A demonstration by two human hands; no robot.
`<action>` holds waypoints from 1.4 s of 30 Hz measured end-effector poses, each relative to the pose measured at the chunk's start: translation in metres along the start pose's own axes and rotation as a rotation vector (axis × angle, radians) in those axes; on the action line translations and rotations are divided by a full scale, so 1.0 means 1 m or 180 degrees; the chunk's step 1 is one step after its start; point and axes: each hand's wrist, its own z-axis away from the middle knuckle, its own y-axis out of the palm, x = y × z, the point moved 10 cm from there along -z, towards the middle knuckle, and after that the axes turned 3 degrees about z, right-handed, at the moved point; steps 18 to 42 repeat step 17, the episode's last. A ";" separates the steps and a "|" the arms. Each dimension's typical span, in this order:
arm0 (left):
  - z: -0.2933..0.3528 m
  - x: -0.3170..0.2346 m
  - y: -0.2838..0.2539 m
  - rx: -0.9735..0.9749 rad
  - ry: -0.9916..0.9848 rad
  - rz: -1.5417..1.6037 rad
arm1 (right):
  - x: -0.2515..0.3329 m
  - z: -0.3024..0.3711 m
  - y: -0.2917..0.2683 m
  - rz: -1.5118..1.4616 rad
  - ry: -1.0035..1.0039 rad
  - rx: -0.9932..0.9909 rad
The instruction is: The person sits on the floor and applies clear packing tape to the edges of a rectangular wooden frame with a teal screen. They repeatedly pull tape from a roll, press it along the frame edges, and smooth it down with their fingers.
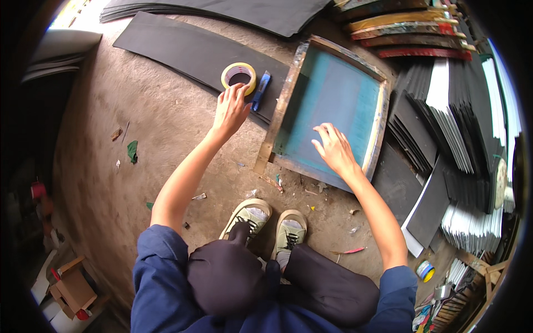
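A roll of yellow packing tape (252, 75) lies on a long dark sheet (183, 47) on the floor. My left hand (232, 111) is at the roll's near rim, its fingertips overlapping the edge; whether they touch it I cannot tell. The fingers are stretched out and not closed round anything. Right of the roll lies a blue utility knife (261, 91). My right hand (335, 147) is over a wooden-framed screen (358, 66) with blue-green mesh, fingers loosely bent and apart, holding nothing. The screen leans or lies in front of my feet.
Stacked dark and white sheets (466, 116) line the right side, below a pile of paint-stained frames (411, 33). More dark sheets (222, 14) lie at the far edge. A cardboard box (78, 288) is at lower left. Scraps litter the concrete floor (105, 194); a small tape roll (425, 271) lies right.
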 end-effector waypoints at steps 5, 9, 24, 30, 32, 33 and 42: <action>-0.023 0.037 0.044 0.0637 -0.0539 -0.0520 | 0.022 -0.065 0.023 -0.0097 -0.0096 0.0028; -0.023 0.049 0.043 0.0692 -0.0241 -0.0785 | 0.039 -0.082 0.028 -0.0110 -0.0173 0.0064; -0.019 0.021 -0.040 0.0522 -0.0736 0.1819 | 0.071 -0.078 -0.057 -0.0400 -0.0300 0.0019; -0.019 0.021 -0.040 0.0522 -0.0736 0.1819 | 0.071 -0.078 -0.057 -0.0400 -0.0300 0.0019; -0.019 0.021 -0.040 0.0522 -0.0736 0.1819 | 0.071 -0.078 -0.057 -0.0400 -0.0300 0.0019; -0.019 0.021 -0.040 0.0522 -0.0736 0.1819 | 0.071 -0.078 -0.057 -0.0400 -0.0300 0.0019; -0.019 0.021 -0.040 0.0522 -0.0736 0.1819 | 0.071 -0.078 -0.057 -0.0400 -0.0300 0.0019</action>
